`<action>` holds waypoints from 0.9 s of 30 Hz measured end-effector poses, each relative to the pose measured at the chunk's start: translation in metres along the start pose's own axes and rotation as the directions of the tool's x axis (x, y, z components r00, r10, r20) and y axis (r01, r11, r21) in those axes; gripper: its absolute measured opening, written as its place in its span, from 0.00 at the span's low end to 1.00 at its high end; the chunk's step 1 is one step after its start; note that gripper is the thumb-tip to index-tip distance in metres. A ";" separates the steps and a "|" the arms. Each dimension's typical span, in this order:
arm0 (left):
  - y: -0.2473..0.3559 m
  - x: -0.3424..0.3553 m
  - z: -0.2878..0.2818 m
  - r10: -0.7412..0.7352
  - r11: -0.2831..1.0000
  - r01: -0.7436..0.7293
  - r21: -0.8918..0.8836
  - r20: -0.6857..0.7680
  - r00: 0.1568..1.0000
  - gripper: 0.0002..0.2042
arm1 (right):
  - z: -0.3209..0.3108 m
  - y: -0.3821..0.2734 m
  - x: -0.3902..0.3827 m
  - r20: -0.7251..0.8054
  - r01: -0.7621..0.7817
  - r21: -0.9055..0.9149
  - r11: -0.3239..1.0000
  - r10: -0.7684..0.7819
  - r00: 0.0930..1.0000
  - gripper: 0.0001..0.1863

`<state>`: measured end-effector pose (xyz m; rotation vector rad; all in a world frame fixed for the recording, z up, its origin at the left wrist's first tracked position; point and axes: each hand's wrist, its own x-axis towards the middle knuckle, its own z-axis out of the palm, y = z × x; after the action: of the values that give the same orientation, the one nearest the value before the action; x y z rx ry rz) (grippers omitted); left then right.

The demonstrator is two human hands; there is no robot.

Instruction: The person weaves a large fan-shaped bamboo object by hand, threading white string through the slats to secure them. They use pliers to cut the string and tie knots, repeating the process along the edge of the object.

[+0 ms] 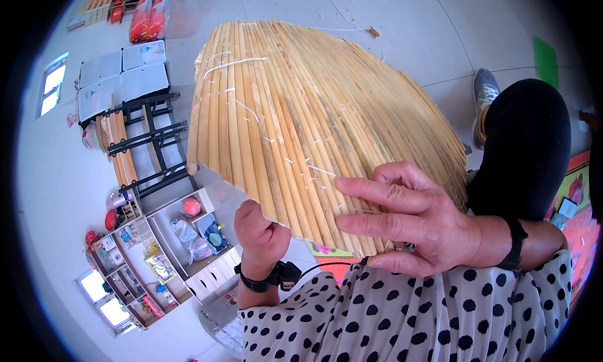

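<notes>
A large curved panel of pale wooden sticks [295,111], stitched with short lengths of white thread [245,59], fills the middle of the head view. My left hand [259,233] is closed on its lower left edge, with some fingers partly hidden by it. My right hand [414,221] lies over the lower right part, its fingers spread on the sticks beside a loose white thread, while the thumb rests at the lower edge.
Below me are my bent leg [521,155] and a grey shoe [483,104] on the tiled floor [427,16]. A green sheet [545,60] lies at right. Shelving [201,261], dark metal frames [151,142] and red bags [147,20] stand at left. A pink floral mat [575,243] shows at right.
</notes>
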<state>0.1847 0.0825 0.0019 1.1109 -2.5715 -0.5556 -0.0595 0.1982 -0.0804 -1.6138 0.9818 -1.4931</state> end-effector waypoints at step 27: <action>0.007 -0.003 0.018 -0.051 0.999 0.049 -0.022 -0.097 0.994 0.10 | -0.003 0.000 -0.001 0.014 -0.016 0.027 0.999 0.016 1.000 0.27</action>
<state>0.1752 0.0933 -0.0113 1.1693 -2.4560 -0.5240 -0.0626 0.1986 -0.0809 -1.5912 0.9606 -1.4770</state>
